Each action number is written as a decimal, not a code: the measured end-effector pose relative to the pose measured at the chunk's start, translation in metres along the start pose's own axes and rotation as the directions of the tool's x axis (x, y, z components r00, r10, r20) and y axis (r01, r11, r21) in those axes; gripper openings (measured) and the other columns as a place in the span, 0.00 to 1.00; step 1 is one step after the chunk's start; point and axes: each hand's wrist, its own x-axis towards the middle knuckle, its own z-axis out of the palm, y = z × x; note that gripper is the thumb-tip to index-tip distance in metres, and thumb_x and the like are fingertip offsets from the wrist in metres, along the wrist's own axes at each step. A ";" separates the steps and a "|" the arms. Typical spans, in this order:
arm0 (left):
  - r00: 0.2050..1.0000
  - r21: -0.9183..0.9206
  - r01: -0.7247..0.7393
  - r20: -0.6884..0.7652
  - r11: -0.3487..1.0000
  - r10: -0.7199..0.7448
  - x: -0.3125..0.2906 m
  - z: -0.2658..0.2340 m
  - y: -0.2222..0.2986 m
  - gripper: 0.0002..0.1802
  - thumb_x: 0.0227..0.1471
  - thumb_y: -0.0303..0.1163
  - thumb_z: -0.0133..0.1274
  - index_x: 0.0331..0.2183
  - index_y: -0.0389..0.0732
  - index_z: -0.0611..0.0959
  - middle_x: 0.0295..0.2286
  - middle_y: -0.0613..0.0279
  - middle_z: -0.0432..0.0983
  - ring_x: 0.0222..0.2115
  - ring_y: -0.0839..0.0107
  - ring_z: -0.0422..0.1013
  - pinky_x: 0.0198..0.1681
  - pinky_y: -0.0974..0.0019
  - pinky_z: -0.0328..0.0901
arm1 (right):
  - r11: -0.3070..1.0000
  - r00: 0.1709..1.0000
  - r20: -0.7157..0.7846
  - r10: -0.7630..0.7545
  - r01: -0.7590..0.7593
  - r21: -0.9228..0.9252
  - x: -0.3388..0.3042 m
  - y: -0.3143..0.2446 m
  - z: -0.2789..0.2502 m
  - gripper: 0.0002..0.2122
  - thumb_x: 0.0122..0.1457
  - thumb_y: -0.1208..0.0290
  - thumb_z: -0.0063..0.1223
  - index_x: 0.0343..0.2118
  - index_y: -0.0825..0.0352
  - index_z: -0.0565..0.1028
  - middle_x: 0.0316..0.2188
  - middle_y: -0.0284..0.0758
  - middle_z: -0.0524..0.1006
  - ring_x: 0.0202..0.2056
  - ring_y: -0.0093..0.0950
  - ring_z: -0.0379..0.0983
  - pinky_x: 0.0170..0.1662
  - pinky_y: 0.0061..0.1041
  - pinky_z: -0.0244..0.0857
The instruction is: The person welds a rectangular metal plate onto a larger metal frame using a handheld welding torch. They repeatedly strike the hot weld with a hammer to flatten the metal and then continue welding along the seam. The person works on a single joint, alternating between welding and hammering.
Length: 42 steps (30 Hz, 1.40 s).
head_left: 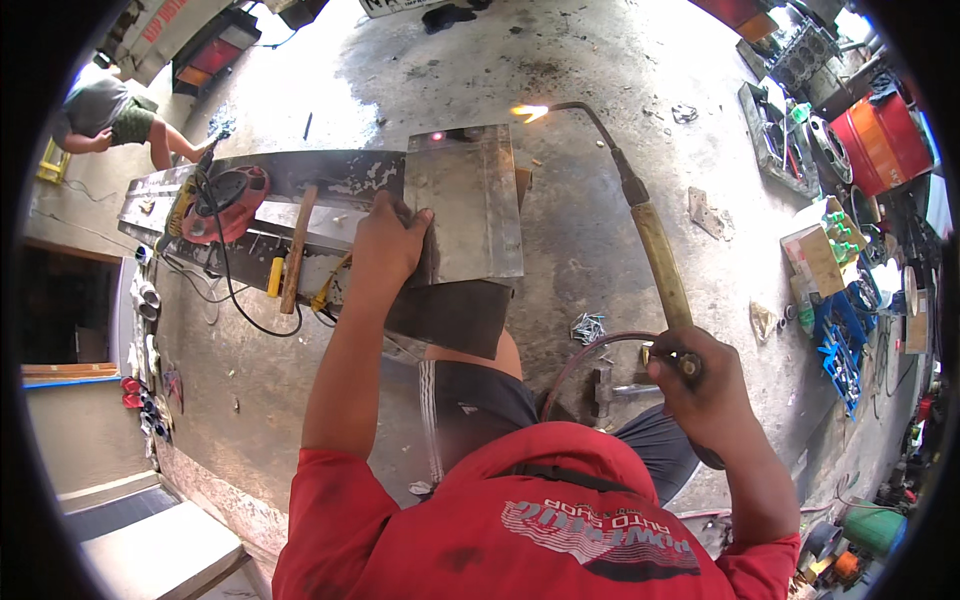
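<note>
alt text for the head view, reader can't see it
A person's right hand holds a long brass-coloured torch with an orange flame, while the left hand holds a flat grey metal panel by its left edge. A red-and-yellow corded power tool lies farther left.

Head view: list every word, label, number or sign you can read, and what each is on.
Wording not copied out; locations only:
Red shirt: pale lettering with a striped graphic, upside down.
Pale panel, upper left: red lettering.
White plate, top edge: dark characters, partly cut off.
Green bottles, right: any labels too small to read.
</note>
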 end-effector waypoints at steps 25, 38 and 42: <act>0.687 -0.941 0.236 0.338 0.242 0.643 -0.051 0.052 0.135 0.24 0.69 0.48 0.66 0.51 0.36 0.85 0.41 0.60 0.86 0.41 0.70 0.83 0.46 0.64 0.73 | 0.728 0.983 0.170 -0.067 0.164 -0.666 0.003 -0.093 -0.014 0.10 0.68 0.66 0.63 0.46 0.64 0.79 0.37 0.53 0.78 0.32 0.57 0.82 0.37 0.53 0.78; 0.675 -0.937 0.277 0.347 0.212 0.651 -0.045 0.066 0.120 0.22 0.69 0.47 0.67 0.49 0.38 0.85 0.40 0.61 0.86 0.41 0.70 0.84 0.43 0.65 0.72 | 0.702 0.975 0.219 0.023 0.140 -0.699 0.015 -0.108 -0.008 0.09 0.68 0.67 0.63 0.46 0.65 0.78 0.36 0.54 0.78 0.33 0.58 0.82 0.39 0.54 0.79; 0.673 -0.939 0.291 0.337 0.182 0.659 -0.043 0.070 0.119 0.23 0.69 0.48 0.66 0.49 0.38 0.85 0.40 0.61 0.87 0.41 0.70 0.84 0.43 0.65 0.72 | 0.702 0.975 0.220 0.030 0.136 -0.699 0.017 -0.111 -0.008 0.10 0.68 0.66 0.63 0.46 0.65 0.78 0.37 0.55 0.78 0.33 0.59 0.82 0.39 0.54 0.79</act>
